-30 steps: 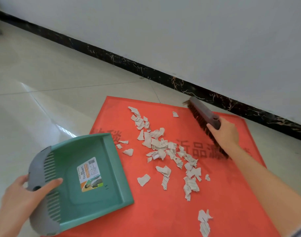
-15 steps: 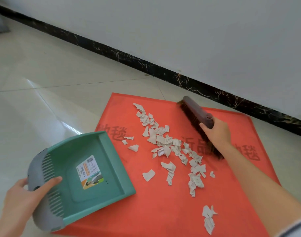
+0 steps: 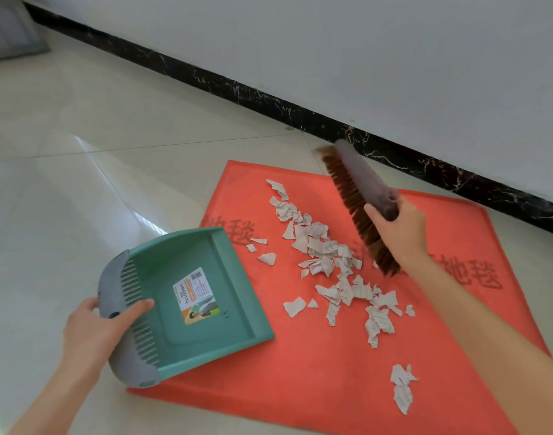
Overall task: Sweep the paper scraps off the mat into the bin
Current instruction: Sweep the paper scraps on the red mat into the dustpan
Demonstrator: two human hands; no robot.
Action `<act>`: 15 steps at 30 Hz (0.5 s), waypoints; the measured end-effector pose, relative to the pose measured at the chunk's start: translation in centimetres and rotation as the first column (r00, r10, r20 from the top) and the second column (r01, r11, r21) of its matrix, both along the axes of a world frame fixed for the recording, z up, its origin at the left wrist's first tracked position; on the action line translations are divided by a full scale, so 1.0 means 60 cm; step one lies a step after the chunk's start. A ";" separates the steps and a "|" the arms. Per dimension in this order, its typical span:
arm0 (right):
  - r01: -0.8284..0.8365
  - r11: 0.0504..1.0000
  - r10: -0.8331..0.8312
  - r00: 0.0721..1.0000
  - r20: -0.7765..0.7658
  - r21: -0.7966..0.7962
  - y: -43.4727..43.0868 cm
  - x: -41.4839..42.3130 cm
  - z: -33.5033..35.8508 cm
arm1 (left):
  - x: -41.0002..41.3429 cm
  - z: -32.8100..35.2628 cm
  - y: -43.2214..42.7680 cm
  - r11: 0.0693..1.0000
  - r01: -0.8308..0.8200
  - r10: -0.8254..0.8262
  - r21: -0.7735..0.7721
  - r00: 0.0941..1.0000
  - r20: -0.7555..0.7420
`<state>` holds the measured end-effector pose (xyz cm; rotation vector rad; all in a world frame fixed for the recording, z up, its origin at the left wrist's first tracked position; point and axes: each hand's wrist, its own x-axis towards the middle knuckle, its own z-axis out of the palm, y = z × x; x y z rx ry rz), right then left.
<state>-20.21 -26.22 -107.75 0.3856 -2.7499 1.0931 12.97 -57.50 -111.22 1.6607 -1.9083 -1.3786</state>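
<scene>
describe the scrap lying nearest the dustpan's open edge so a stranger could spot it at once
Start at the large red-orange floor mat and find the green plastic dustpan on its left side. Just off the pan's open front edge, near its far end, lies a small pale paper scrap. It lies apart from the main lined-paper pile.

We see the brown-bristled hand brush motion-blurred, its handle hidden inside the right hand. Our right forearm covers part of the dark characters printed on the red floor mat, whose near right corner runs off the picture's edge. The small print on the green plastic dustpan's sticker is too small to read.
</scene>
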 end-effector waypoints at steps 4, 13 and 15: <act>-0.039 0.995 0.049 0.993 -0.107 0.094 -0.088 -0.049 0.027 | 0.001 0.001 -0.003 1.000 -0.006 0.006 -0.007 1.000 -0.012; -0.100 0.823 0.199 0.973 -0.119 0.560 -0.222 -0.104 -0.032 | 0.026 0.025 -0.022 1.000 -0.019 0.019 -0.010 1.000 0.020; -0.062 0.809 0.158 0.981 -0.115 0.585 -0.236 -0.115 -0.042 | 0.036 0.026 -0.030 0.999 -0.031 0.032 -0.011 0.999 0.037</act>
